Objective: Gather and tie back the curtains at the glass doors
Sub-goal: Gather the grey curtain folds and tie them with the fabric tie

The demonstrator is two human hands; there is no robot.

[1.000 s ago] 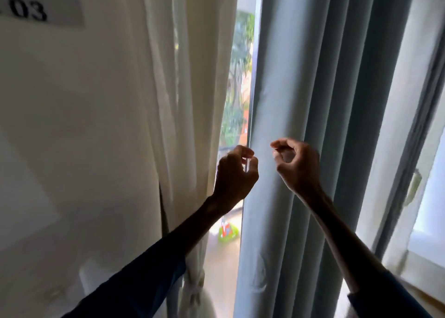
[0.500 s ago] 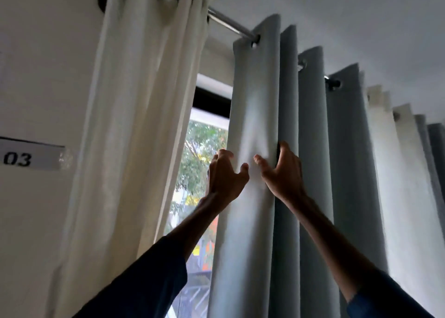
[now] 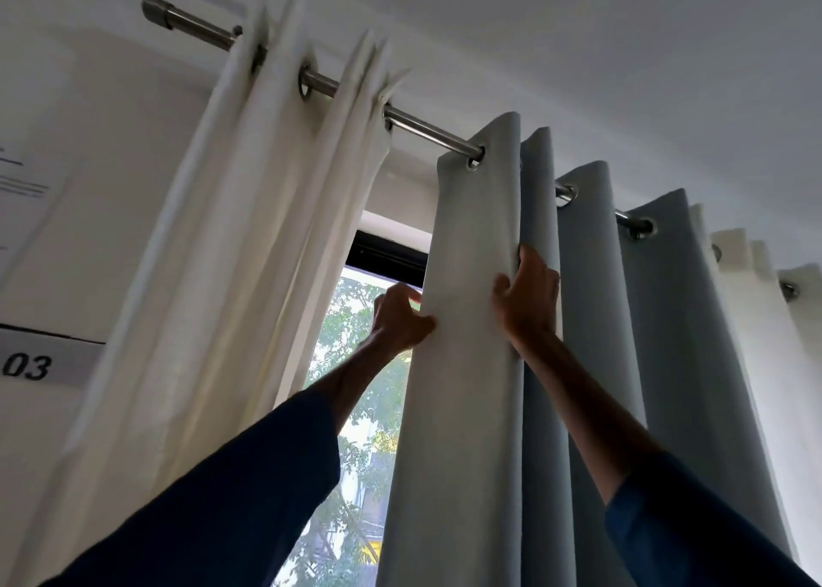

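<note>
A grey-blue curtain (image 3: 471, 431) hangs in pleats by metal eyelets from a steel rod (image 3: 427, 130). High up, my left hand (image 3: 398, 319) pinches its left edge, thumb in front and fingers behind. My right hand (image 3: 529, 306) grips the first pleat, with the fingers tucked into the fold and the thumb on the front panel. To the left, a cream-white curtain (image 3: 249, 275) hangs bunched on the same rod. Between the two curtains a strip of the glass door (image 3: 356, 408) shows trees outside.
Another white curtain (image 3: 756, 342) hangs on the rod to the right of the grey one. The wall on the left carries a sign reading "03" (image 3: 40, 366) and a printed sheet (image 3: 22, 195). The white ceiling is close above the rod.
Both hands rose from mid-height to near the top of the grey curtain. They went from loosely curled, to flat on the fabric, to gripping its first pleat. The view tilted upward.
</note>
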